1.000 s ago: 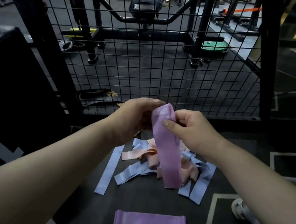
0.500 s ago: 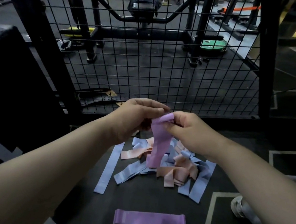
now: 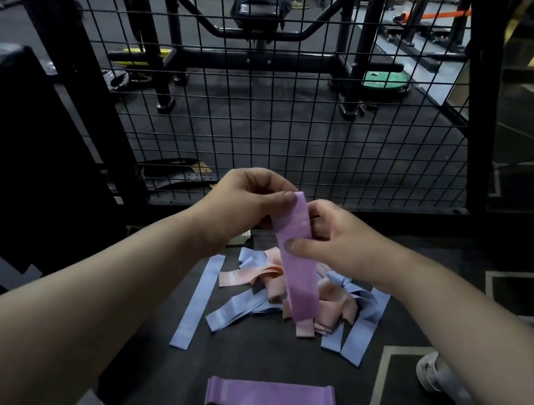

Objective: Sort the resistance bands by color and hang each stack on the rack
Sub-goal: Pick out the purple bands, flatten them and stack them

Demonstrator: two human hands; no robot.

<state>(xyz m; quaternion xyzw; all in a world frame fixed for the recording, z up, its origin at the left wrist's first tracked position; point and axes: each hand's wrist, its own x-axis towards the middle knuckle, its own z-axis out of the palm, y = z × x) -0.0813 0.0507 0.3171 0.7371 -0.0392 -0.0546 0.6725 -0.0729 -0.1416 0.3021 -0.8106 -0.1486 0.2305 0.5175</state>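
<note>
Head view: left hand (image 3: 245,199) and right hand (image 3: 339,241) both pinch a hanging purple resistance band (image 3: 298,262) with curled fingers above the blue-and-pink band pile (image 3: 243,306) on the floor.

The held purple band (image 3: 297,266) hides part of the pile (image 3: 240,278); forearm (image 3: 449,316) half covers shoe (image 3: 429,372).
</note>
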